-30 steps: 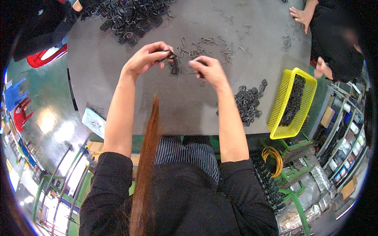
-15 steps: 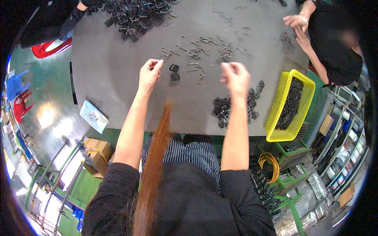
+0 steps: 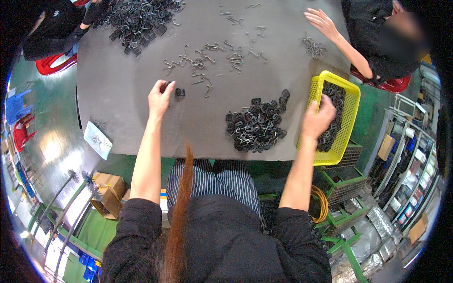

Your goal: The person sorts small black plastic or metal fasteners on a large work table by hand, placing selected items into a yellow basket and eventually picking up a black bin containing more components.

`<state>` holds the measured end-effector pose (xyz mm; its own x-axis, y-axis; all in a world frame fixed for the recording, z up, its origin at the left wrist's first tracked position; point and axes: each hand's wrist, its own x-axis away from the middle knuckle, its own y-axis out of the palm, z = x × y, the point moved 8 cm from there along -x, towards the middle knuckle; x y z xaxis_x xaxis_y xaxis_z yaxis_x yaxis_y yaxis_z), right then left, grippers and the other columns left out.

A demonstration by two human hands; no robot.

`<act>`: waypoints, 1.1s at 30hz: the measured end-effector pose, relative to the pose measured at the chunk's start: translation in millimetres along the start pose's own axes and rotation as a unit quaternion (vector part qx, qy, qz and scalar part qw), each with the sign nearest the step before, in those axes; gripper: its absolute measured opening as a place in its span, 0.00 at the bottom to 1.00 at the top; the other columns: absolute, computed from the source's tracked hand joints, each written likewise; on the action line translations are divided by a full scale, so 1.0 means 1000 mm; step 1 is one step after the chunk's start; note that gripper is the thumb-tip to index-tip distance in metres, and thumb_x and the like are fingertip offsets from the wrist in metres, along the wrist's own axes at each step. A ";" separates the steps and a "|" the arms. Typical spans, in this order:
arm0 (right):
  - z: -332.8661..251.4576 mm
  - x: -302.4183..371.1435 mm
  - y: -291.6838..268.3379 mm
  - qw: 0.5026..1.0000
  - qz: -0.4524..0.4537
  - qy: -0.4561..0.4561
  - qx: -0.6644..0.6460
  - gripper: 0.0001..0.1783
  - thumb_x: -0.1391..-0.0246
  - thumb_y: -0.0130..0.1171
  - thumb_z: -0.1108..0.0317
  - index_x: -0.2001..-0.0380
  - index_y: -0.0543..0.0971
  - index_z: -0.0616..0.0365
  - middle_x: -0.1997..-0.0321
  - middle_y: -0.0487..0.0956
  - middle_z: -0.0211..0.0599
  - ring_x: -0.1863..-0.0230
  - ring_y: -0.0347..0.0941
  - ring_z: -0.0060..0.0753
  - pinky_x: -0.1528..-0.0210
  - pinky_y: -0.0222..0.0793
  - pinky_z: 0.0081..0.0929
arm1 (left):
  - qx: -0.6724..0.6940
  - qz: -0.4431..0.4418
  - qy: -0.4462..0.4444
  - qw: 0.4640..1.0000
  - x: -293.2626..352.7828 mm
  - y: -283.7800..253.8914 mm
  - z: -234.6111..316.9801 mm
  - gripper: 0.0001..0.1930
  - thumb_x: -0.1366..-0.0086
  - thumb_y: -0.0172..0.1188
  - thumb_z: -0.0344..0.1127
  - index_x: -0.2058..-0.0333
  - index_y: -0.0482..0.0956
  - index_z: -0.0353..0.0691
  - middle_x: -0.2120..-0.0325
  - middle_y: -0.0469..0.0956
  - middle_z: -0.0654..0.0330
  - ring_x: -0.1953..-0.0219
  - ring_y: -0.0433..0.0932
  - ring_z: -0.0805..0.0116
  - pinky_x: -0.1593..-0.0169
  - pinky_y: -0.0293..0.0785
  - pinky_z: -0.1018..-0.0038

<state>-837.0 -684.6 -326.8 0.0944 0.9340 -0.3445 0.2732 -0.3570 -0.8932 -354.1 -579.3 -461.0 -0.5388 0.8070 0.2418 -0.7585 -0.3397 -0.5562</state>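
Observation:
My left hand [image 3: 158, 101] pinches a small black buckle [image 3: 164, 87] just above the grey table. Beside its fingertips lies another black buckle [image 3: 180, 93]. At the right, my right hand [image 3: 318, 119] is over the near-left rim of a yellow plastic basket [image 3: 350, 120], slightly blurred. Its fingers curl inward toward the black pieces [image 3: 335, 96] inside; whether anything is between them is hidden. Loose bent wire hooks [image 3: 202, 59] lie scattered beyond my left hand. Between my hands and closer to me sits a heap of black buckles with metal wire parts [image 3: 257, 125].
A large pile of black buckles [image 3: 139, 23] covers the far left of the table [image 3: 127, 118]. A co-worker's hand [image 3: 323, 23] reaches in at far right, near a small wire heap [image 3: 313, 47]. A plastic bag [image 3: 98, 140] lies at the left edge. Another person sits at far left.
My right hand has moved right from above the table to the yellow basket. My left hand has taken up one of two black buckles. The view has shifted; the co-worker's hands have parted.

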 end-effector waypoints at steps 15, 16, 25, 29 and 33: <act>-0.313 0.144 0.195 0.881 -0.399 -0.225 -0.116 0.16 0.56 0.62 0.65 0.63 0.71 0.56 0.61 0.72 0.41 0.58 0.73 0.41 0.62 0.74 0.35 | 0.371 -0.017 -0.219 0.903 0.038 -0.028 -0.028 0.13 0.35 0.54 0.42 0.57 0.75 0.42 0.63 0.77 0.63 0.65 0.75 0.74 0.66 0.72 0.78; -0.299 0.138 0.187 0.876 -0.422 -0.183 -0.145 0.15 0.56 0.62 0.65 0.64 0.72 0.55 0.62 0.73 0.41 0.59 0.74 0.42 0.61 0.73 0.36 | 0.359 -0.028 -0.213 0.908 0.037 -0.015 -0.016 0.13 0.36 0.55 0.43 0.57 0.75 0.42 0.62 0.77 0.63 0.64 0.75 0.74 0.65 0.73 0.77; 0.022 0.006 -0.044 0.966 -0.055 0.156 -0.199 0.08 0.49 0.58 0.72 0.65 0.78 0.62 0.64 0.78 0.38 0.63 0.74 0.31 0.58 0.69 0.26 | 0.247 -0.397 0.006 0.884 0.122 0.244 0.248 0.16 0.39 0.56 0.44 0.61 0.78 0.38 0.69 0.79 0.57 0.67 0.79 0.70 0.64 0.76 0.70; 0.109 0.003 -0.081 0.987 -0.032 0.155 -0.035 0.15 0.47 0.57 0.67 0.57 0.75 0.62 0.56 0.75 0.44 0.56 0.71 0.41 0.50 0.65 0.34 | 0.196 -0.347 0.231 0.887 0.167 0.269 0.309 0.21 0.41 0.56 0.42 0.52 0.72 0.37 0.53 0.72 0.48 0.47 0.69 0.52 0.43 0.63 0.63; 0.060 0.001 -0.089 0.996 0.074 0.046 0.016 0.18 0.46 0.55 0.68 0.52 0.71 0.62 0.49 0.70 0.47 0.47 0.64 0.47 0.42 0.57 0.39 | 0.118 -0.111 0.325 0.932 0.115 0.193 0.280 0.20 0.44 0.57 0.33 0.52 0.70 0.38 0.50 0.67 0.49 0.41 0.60 0.48 0.36 0.52 0.57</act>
<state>-918.5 -652.3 -265.5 0.2195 0.8680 -0.4454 0.2198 -0.4888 -0.8442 -665.5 -687.6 -318.1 -0.0805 0.9662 -0.2451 -0.9256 -0.1637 -0.3412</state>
